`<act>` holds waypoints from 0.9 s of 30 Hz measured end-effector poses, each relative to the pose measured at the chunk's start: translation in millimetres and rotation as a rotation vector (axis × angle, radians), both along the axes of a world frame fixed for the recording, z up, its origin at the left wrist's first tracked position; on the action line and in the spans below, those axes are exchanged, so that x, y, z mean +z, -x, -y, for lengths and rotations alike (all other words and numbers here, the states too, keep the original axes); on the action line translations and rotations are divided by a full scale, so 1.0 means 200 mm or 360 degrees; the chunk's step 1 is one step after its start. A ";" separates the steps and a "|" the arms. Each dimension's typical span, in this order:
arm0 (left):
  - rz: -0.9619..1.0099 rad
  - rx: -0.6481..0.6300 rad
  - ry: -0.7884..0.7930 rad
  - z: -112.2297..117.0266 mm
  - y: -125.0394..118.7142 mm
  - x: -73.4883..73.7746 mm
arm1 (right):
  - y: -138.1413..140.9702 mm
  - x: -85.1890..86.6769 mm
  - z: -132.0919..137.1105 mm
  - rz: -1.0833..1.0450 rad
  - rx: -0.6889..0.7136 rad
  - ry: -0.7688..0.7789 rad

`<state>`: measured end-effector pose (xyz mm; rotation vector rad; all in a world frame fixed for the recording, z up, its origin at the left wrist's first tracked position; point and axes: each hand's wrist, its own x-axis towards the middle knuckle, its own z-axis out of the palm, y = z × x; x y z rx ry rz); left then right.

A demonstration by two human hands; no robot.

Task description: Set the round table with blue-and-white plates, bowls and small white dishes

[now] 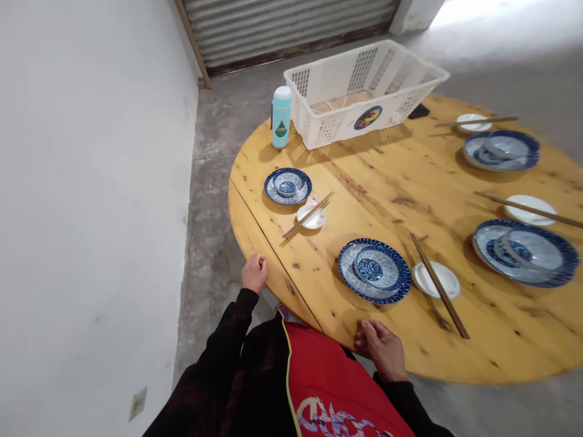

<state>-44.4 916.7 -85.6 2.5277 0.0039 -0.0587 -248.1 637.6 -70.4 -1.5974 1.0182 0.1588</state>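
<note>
At the near-left edge of the bench, left hand with grip narrow, fingers folded into a fist; farther right, at the near edge, right hand with grip likewise narrow, thumb close against bent fingers. Contact with the wood impossible to tell for either. Just in from the right hand, near the front edge, a blue-patterned plate with a matching bowl inside; just right of these, a white saucer with wooden chopsticks laid across, slanting toward the near edge. Farther in along the left edge, a second plate under a second bowl, with a second saucer close by and crossed by more chopsticks. Toward the right edge, two further settings of the same pieces. At the far-left edge, upright, a turquoise bottle with white cap, just beside a white basket along the far edge.
</note>
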 end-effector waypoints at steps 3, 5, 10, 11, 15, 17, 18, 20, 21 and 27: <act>-0.0047 0.0035 -0.0002 0.02 -0.02 0.02 | 0.01 0.03 0.01 0.0024 -0.0030 -0.0142; -0.0033 0.0050 -0.0036 0.05 -0.05 0.05 | 0.03 0.05 0.03 0.0071 -0.0009 -0.0248; 0.0243 -0.0161 -0.0191 0.24 -0.17 0.16 | 0.09 0.05 0.10 0.0151 0.0130 -0.0311; 0.0273 -0.0228 -0.0220 0.29 -0.20 0.18 | 0.10 0.04 0.12 0.0153 0.0121 -0.0293; 0.0227 -0.0408 -0.0400 0.51 -0.32 0.20 | 0.13 0.02 0.16 0.0158 0.0097 -0.0242; 0.0160 -0.0425 -0.0499 0.60 -0.37 0.20 | 0.14 0.01 0.17 0.0162 0.0101 -0.0232; 0.0129 -0.0418 -0.0538 0.63 -0.39 0.20 | 0.15 0.00 0.18 0.0167 0.0091 -0.0223; 0.0084 -0.0396 -0.0580 0.68 -0.42 0.20 | 0.16 -0.01 0.19 0.0170 0.0065 -0.0195; 0.0068 -0.0377 -0.0581 0.69 -0.44 0.20 | 0.16 -0.01 0.19 0.0169 0.0053 -0.0179; -0.0045 -0.0312 -0.0549 0.75 -0.53 0.23 | 0.14 0.03 0.19 0.0215 -0.0021 -0.0192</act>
